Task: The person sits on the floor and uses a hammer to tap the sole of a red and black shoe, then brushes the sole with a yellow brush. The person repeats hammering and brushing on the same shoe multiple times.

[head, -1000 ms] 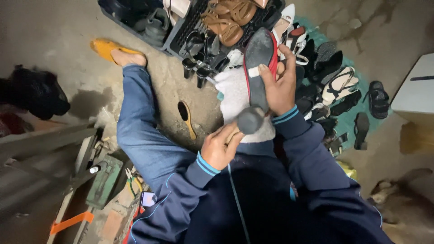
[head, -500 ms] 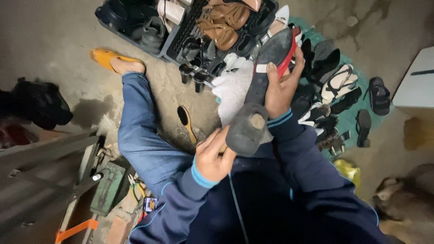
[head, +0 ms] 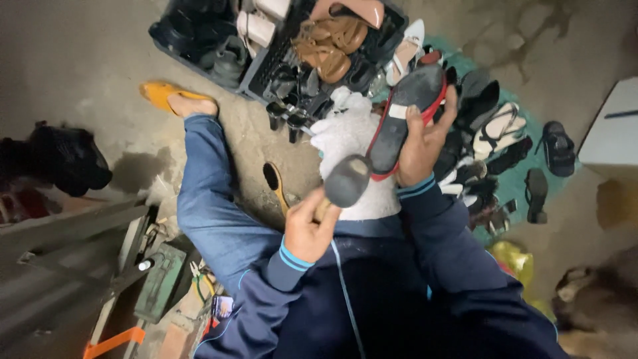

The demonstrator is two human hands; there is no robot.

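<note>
The person sits on the concrete floor (head: 86,60) with one blue-trousered leg stretched out toward a yellow slipper (head: 159,94) on that foot. The right hand (head: 422,143) is closed around a flat shoe (head: 402,123), dark on its sole with a red edge, holding it sole-up and tilted, the thumb lying across the sole and the fingers wrapped behind the far side. The left hand (head: 307,227) is curled tight around the handle of a hammer (head: 347,181), whose rounded grey head sits just beside the heel end of the shoe; whether head and sole actually touch I cannot tell. Both are held above a white cloth (head: 352,133) spread over the lap and knee. On the floor just beside the stretched leg lies a wooden brush (head: 274,181) with dark bristles facing up. Beyond the shoe, toward the far edge of the floor, stands a dark plastic crate (head: 266,66) packed with footwear, tan strappy sandals (head: 329,46) lying on top. To the right, more sandals and slippers (head: 505,133) lie scattered over a green mat (head: 512,189). Near the person's left side sits a green metal box (head: 158,282) among hand tools, and a black bag (head: 60,159) rests farther out by the left edge.
</note>
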